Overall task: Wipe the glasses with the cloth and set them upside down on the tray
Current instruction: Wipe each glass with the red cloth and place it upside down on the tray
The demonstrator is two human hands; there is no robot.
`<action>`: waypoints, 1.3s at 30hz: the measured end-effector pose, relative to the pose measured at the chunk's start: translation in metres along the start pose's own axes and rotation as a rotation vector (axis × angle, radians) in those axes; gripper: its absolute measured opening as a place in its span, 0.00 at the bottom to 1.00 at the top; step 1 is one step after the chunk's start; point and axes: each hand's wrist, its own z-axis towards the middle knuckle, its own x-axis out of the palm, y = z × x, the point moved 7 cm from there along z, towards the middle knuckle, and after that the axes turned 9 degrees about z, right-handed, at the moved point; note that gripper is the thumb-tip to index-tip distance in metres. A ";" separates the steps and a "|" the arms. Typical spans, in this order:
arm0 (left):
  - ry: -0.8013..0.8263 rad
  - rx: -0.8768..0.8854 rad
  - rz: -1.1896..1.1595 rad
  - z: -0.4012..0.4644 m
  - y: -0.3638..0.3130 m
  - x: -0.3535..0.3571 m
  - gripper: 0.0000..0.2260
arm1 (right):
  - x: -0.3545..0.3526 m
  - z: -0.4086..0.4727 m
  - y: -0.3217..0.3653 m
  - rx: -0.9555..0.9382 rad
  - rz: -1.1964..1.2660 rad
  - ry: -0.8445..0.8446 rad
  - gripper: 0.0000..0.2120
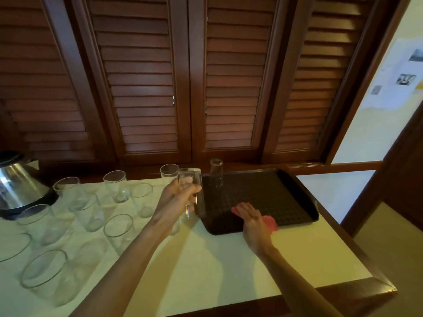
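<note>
Clear glass, upside down, is gripped by the left hand at the black tray's left edge, while the right hand lies flat-fingered on the pink cloth near the tray's near edge.

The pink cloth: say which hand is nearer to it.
Right. The right hand rests with straight fingers on the pink cloth at the near edge of the black tray. The left hand grips a glass, off the tray's left edge.

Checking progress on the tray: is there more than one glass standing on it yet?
No: only one upside-down glass stands on the tray; the left hand holds another beside it.
</note>
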 end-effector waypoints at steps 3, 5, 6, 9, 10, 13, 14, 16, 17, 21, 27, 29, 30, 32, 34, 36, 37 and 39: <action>-0.023 -0.012 0.016 0.021 0.005 0.021 0.16 | 0.010 -0.007 -0.010 -0.056 -0.057 0.001 0.27; -0.047 0.011 0.052 0.041 0.005 0.036 0.18 | 0.010 -0.008 -0.015 -0.061 -0.040 -0.032 0.25; -0.053 0.026 0.054 0.051 0.004 0.044 0.20 | 0.010 -0.009 -0.017 -0.064 -0.038 -0.049 0.25; -0.057 0.075 0.074 0.086 0.006 0.069 0.24 | 0.009 -0.012 -0.018 -0.071 -0.044 -0.068 0.24; -0.057 0.086 0.111 0.098 0.010 0.078 0.25 | 0.009 -0.012 -0.018 -0.070 -0.045 -0.063 0.24; -0.051 0.082 0.209 0.128 0.026 0.097 0.29 | 0.011 -0.011 -0.020 -0.069 -0.044 -0.066 0.24; -0.053 0.068 0.239 0.135 0.031 0.101 0.31 | 0.011 -0.011 -0.021 -0.067 -0.043 -0.071 0.24; -0.051 0.041 0.285 0.144 0.042 0.108 0.33 | 0.012 -0.012 -0.023 -0.068 -0.040 -0.083 0.24; -0.058 0.028 0.299 0.148 0.047 0.109 0.34 | 0.012 -0.012 -0.023 -0.066 -0.033 -0.082 0.24; -0.078 -0.012 0.343 0.156 0.059 0.111 0.33 | 0.012 -0.013 -0.024 -0.062 -0.022 -0.088 0.23; -0.077 -0.062 0.389 0.162 0.073 0.117 0.33 | 0.014 -0.012 -0.025 -0.065 -0.036 -0.108 0.23; -0.086 -0.084 0.405 0.162 0.079 0.117 0.34 | 0.014 -0.012 -0.025 -0.059 -0.034 -0.113 0.23; -0.095 -0.094 0.409 0.162 0.081 0.117 0.34 | 0.013 -0.012 -0.025 -0.060 -0.032 -0.118 0.23; -0.111 -0.105 0.417 0.161 0.084 0.116 0.34 | 0.012 -0.012 -0.024 -0.070 -0.033 -0.132 0.23; -0.118 -0.106 0.433 0.160 0.085 0.115 0.35 | 0.011 -0.012 -0.024 -0.073 -0.033 -0.134 0.22; -0.121 -0.111 0.437 0.159 0.087 0.115 0.35 | 0.011 -0.012 -0.024 -0.068 -0.033 -0.127 0.22; -0.119 -0.112 0.435 0.158 0.087 0.115 0.36 | 0.012 -0.012 -0.024 -0.066 -0.038 -0.124 0.22; -0.112 -0.112 0.434 0.158 0.086 0.115 0.36 | 0.011 -0.012 -0.023 -0.064 -0.050 -0.118 0.22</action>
